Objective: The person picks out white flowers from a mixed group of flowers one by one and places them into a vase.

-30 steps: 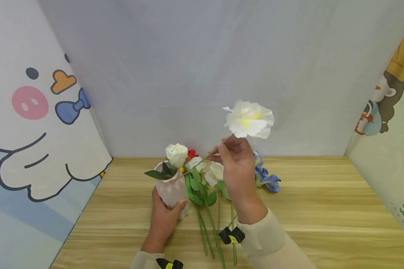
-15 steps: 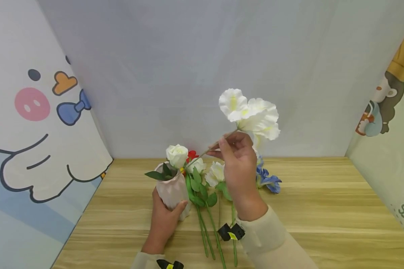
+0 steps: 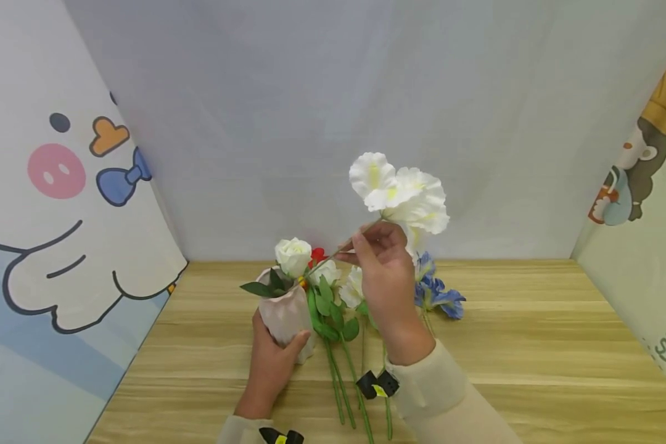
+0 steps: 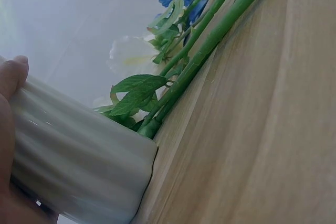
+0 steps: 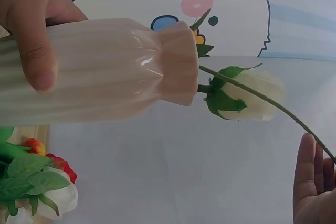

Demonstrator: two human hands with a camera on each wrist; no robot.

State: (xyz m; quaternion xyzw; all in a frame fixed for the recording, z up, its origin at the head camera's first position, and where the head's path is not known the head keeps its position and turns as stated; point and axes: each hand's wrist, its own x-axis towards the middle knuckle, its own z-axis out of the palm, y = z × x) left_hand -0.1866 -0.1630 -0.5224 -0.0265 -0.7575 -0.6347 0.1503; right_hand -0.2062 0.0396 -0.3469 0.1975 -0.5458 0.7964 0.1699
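Note:
A pale pink ribbed vase (image 3: 285, 314) stands on the table, gripped round its side by my left hand (image 3: 272, 364). One white rose (image 3: 293, 256) with dark green leaves rises from its mouth. My right hand (image 3: 388, 277) pinches the thin stem of a white iris (image 3: 407, 194) between thumb and fingers, close below the bloom. In the right wrist view that stem (image 5: 262, 97) runs from the vase's mouth, past the rose, to the right fingers (image 5: 306, 166). The left wrist view shows the vase's base (image 4: 126, 177) on the wood. The stem's lower end is hidden inside the vase.
Right of the vase lie several loose flowers: a white rose (image 3: 326, 271), a red flower (image 3: 318, 254), another white bloom (image 3: 352, 287) and blue irises (image 3: 438, 296). Their green stems (image 3: 344, 382) point toward the front of the wooden table (image 3: 533, 345). A grey backdrop (image 3: 333, 123) stands behind.
The white iris has turned so its petals spread differently, and over the last half second it has shifted slightly left and down with my right hand. The left hand keeps holding the vase.

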